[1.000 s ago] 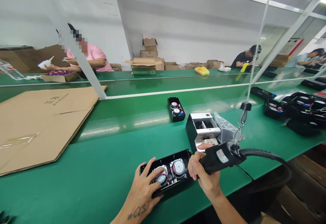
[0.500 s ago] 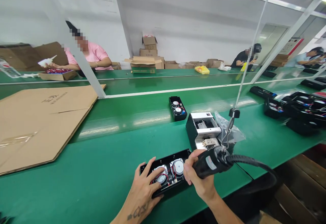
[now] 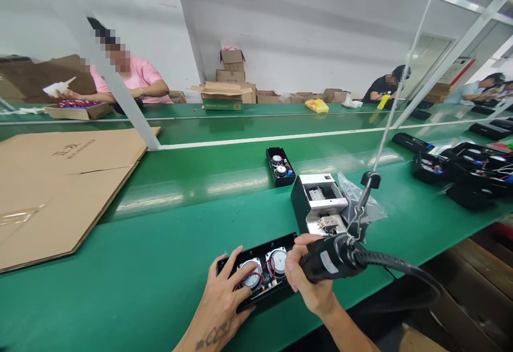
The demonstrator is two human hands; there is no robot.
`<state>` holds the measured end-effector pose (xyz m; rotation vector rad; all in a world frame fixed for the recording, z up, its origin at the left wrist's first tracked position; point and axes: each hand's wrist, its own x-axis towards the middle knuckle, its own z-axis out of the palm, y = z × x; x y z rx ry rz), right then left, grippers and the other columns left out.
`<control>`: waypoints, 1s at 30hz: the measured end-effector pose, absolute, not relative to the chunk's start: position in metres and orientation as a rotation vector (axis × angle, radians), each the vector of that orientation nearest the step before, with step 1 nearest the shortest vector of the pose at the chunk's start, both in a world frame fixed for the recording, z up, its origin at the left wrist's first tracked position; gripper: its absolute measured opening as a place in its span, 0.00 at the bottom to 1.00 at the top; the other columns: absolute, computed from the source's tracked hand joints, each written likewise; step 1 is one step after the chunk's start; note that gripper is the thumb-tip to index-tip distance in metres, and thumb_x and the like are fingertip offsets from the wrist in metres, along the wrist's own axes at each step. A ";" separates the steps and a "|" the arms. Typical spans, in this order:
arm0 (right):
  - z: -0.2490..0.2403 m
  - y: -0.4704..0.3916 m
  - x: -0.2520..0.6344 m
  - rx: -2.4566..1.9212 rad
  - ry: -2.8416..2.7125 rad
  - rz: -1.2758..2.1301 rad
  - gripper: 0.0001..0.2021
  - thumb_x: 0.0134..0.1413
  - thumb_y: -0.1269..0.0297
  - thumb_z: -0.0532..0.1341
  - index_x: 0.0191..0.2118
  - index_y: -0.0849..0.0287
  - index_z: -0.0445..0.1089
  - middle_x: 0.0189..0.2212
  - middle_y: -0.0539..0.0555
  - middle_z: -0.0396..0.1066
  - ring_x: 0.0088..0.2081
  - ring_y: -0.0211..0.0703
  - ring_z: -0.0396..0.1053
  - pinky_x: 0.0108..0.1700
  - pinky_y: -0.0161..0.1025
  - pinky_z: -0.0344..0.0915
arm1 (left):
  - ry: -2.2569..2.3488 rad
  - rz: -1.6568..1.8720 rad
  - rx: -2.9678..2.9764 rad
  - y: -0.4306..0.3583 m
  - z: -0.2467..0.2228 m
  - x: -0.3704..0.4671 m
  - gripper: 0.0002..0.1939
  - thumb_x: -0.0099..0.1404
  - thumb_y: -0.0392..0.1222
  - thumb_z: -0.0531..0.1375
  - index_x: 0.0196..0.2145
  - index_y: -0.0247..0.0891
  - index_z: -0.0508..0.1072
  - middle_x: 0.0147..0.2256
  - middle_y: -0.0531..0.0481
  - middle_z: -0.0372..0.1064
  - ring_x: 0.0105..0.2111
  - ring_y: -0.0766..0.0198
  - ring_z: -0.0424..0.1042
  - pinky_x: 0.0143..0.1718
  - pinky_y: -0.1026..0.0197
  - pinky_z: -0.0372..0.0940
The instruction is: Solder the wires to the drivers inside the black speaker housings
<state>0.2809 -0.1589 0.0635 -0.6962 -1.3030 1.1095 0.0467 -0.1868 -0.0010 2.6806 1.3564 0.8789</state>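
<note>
Green bench runs out of frame on both sides. On it lies the black case; my left hand holds its left end, fingers spread, partly hiding a speaker. My right hand grips the corded tool, its tip hidden from me.

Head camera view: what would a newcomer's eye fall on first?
Probably the black corded power tool, gripped in the right hand at lower right of centre. Just left of it, the left hand holds an open black housing with two round speakers. A broad cardboard sheet lies at left.
</note>
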 end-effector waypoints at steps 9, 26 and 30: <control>0.083 -0.157 0.269 -0.752 -1.181 1.228 0.16 0.65 0.61 0.65 0.54 0.50 0.62 0.23 0.38 0.62 0.18 0.29 0.58 0.22 0.33 0.58 | 1.378 0.844 2.664 -0.186 -0.003 0.048 0.16 0.54 0.54 0.76 0.35 0.50 0.76 0.58 0.61 0.77 0.68 0.38 0.54 0.62 0.38 0.44; 0.116 -0.078 0.369 -1.051 -1.043 0.426 0.19 0.58 0.58 0.70 0.45 0.54 0.60 0.16 0.38 0.68 0.17 0.35 0.63 0.28 0.38 0.65 | 1.401 0.873 2.767 -0.182 0.000 0.055 0.06 0.58 0.41 0.69 0.32 0.47 0.75 0.56 0.55 0.78 0.68 0.38 0.55 0.59 0.38 0.48; 0.106 -0.080 0.371 -1.180 -1.149 0.577 0.19 0.55 0.54 0.71 0.44 0.57 0.65 0.17 0.40 0.65 0.17 0.35 0.62 0.25 0.38 0.63 | 1.410 0.864 2.730 -0.182 -0.016 0.053 0.07 0.59 0.45 0.70 0.32 0.47 0.75 0.58 0.55 0.77 0.70 0.37 0.53 0.61 0.35 0.46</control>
